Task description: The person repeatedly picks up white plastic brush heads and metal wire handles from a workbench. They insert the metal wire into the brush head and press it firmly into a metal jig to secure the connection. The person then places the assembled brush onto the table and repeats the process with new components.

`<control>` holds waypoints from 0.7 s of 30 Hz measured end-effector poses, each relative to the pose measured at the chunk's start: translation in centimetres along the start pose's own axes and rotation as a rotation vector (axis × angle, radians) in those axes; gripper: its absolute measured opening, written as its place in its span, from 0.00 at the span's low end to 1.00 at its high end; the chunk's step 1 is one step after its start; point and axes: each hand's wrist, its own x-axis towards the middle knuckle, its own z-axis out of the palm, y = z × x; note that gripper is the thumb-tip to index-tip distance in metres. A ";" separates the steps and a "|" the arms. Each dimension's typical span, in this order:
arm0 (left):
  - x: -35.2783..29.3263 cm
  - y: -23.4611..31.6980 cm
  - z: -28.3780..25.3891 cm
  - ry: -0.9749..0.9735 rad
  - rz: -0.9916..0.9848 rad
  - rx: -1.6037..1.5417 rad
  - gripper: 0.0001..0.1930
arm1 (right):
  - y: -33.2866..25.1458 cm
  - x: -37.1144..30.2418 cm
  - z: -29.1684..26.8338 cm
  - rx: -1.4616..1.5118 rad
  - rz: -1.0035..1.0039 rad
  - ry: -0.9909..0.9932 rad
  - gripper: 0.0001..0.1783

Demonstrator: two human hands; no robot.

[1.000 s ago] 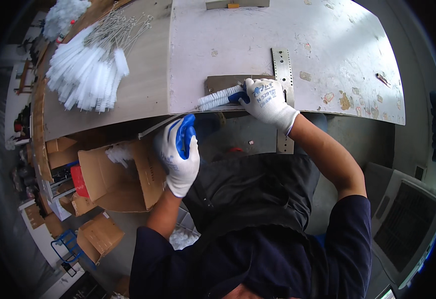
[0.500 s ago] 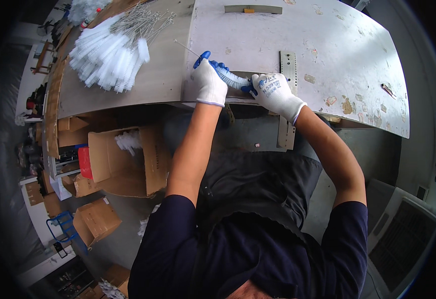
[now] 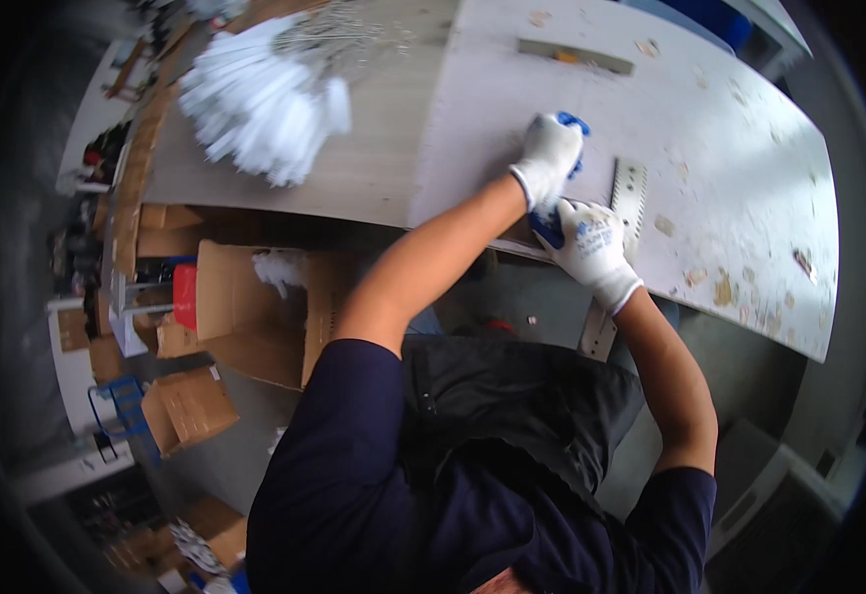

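Note:
My left hand (image 3: pixel 552 153), in a white glove with blue-coated fingers, is raised over the table with its fingers curled closed. Whatever it may hold is hidden, and motion smears it. Just nearer to me, close below the left wrist, is my right hand (image 3: pixel 594 249) in a matching glove. Its fingers are bent in at the table's front edge, and their grip is hidden too. Beside the right hand a perforated metal strip (image 3: pixel 629 198) lies across that edge. A heap of white bristle brushes (image 3: pixel 270 114) with wire stems rests on the table's left part.
A flat metal bar (image 3: pixel 591 59) lies far back on the worn table (image 3: pixel 750 178). Below the table's left side stands an open cardboard box (image 3: pixel 235 337) with white brushes inside. Another carton (image 3: pixel 191 408) and a blue trolley (image 3: pixel 116 406) are on the floor.
My left hand has swung right and away from me, ending beyond the right hand. The bent brush seen between both hands is out of sight. The whole view has shifted.

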 end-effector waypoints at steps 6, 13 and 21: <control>1.0 1.9 -10.1 0.111 0.453 0.928 0.23 | -0.7 0.8 1.0 -0.152 -0.028 0.111 0.15; 0.3 5.2 -26.0 0.762 0.456 1.610 0.21 | -0.2 0.1 0.9 -0.031 -0.095 0.325 0.17; 4.3 6.8 -31.5 0.568 0.183 1.674 0.18 | 4.8 -2.8 -0.2 0.257 0.362 0.527 0.12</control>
